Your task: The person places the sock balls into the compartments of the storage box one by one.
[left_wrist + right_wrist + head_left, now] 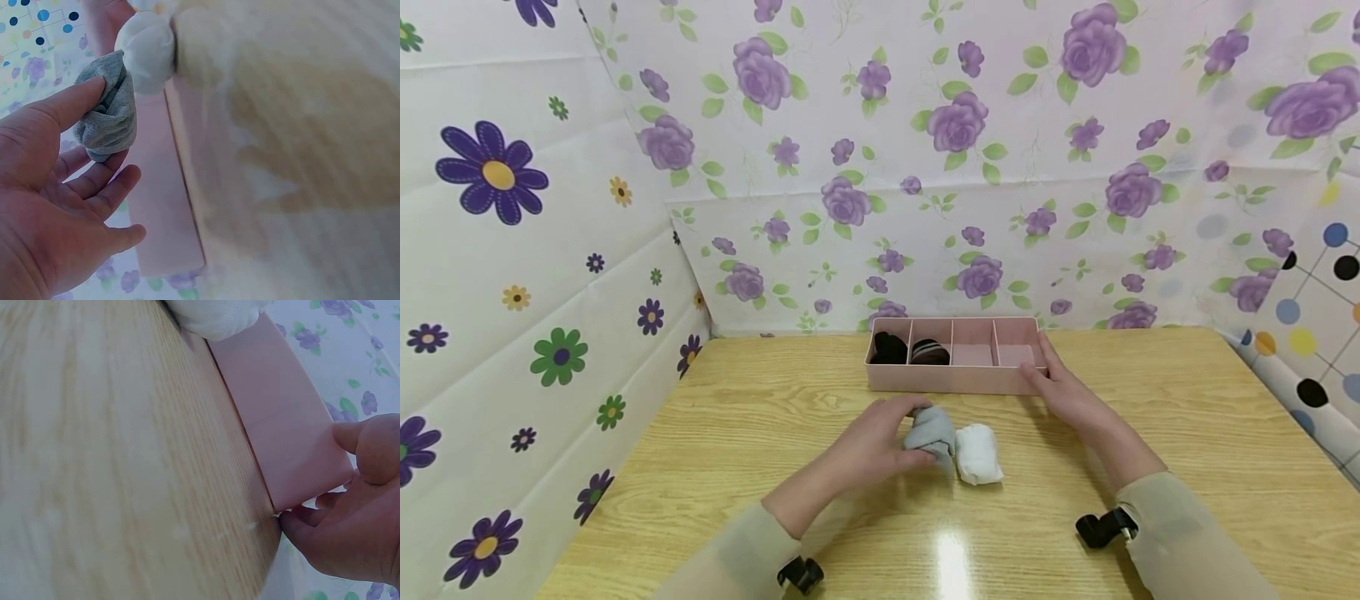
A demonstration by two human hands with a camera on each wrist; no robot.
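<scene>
My left hand (880,446) pinches a rolled-up grey sock (931,433) between thumb and fingers, low over the table. Beside it on the wood lies a rolled white sock (978,455). With its thumb at the front wall and fingers round the end, my right hand (1067,392) holds the right end of a pink divided box (940,380). A black rolled sock (890,348) fills the leftmost compartment, and a dark striped one (929,352) sits in the compartment beside it. In the left wrist view, the grey sock (109,115) shows between thumb and fingertips.
The wooden table (760,375) extends to both sides of the box. Behind it hangs a rose-patterned cloth (880,167), with a daisy-patterned cloth (550,292) on the left and a dotted one (1311,317) on the right. The box's two right compartments show bare pink floors.
</scene>
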